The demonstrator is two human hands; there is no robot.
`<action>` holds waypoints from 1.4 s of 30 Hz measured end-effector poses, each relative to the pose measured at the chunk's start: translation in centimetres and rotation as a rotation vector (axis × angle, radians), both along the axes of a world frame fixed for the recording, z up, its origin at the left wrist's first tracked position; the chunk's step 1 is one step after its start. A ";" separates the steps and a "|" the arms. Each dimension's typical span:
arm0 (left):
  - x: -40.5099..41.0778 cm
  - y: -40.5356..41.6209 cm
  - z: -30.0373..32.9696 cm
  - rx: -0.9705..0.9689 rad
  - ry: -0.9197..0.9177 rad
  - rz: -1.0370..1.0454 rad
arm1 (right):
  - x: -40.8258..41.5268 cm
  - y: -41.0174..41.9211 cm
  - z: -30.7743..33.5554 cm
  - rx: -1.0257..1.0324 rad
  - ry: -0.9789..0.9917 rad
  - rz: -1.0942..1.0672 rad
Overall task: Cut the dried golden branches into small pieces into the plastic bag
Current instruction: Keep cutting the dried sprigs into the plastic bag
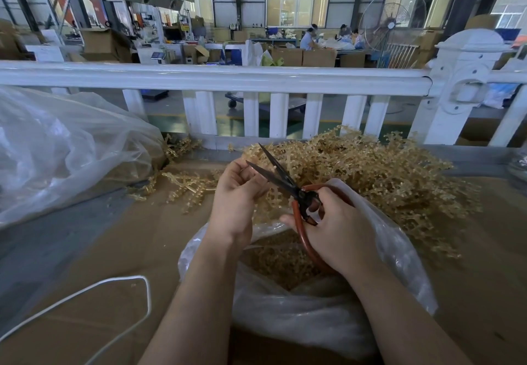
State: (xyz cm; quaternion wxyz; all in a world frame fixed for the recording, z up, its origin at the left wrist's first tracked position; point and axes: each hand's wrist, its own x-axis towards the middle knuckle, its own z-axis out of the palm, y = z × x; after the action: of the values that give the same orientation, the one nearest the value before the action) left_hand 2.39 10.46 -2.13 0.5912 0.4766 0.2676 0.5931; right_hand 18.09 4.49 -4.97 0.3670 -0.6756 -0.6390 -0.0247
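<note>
Head view: plastic bag (299, 313) of cut pieces (281, 256)

Branch piece (258, 190) behind left hand (235, 193)

Both forearms are bare to the frame edge, and the left hand (238, 193) and right hand (339, 222) wear nothing.
</note>
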 end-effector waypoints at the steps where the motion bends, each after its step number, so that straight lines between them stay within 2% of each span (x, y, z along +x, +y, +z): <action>1: 0.0 0.0 0.0 0.004 -0.010 -0.011 | 0.0 0.0 0.0 0.008 -0.004 -0.001; 10: 0.0 -0.2 0.3 -0.060 -0.104 -0.085 | 0.0 -0.3 -0.2 0.106 0.004 -0.005; 29: -0.1 -0.1 0.3 -0.078 -0.135 -0.072 | 0.0 -0.1 -0.4 0.154 0.045 0.049; 38: -0.3 0.0 0.2 -0.101 -0.129 -0.061 | 0.2 0.2 -0.5 0.082 0.056 0.048; 40: -0.4 0.0 0.2 -0.122 -0.144 -0.048 | 0.0 0.0 -0.3 0.055 0.126 0.063; 42: -0.4 0.1 0.1 -0.147 -0.149 -0.035 | -0.2 -0.2 0.1 0.041 0.291 0.094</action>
State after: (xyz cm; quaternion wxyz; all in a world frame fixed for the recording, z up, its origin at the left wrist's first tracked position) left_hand 2.03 10.54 -1.99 0.6532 0.3910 0.2572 0.5952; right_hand 17.89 4.34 -4.88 0.4702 -0.6336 -0.6094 0.0778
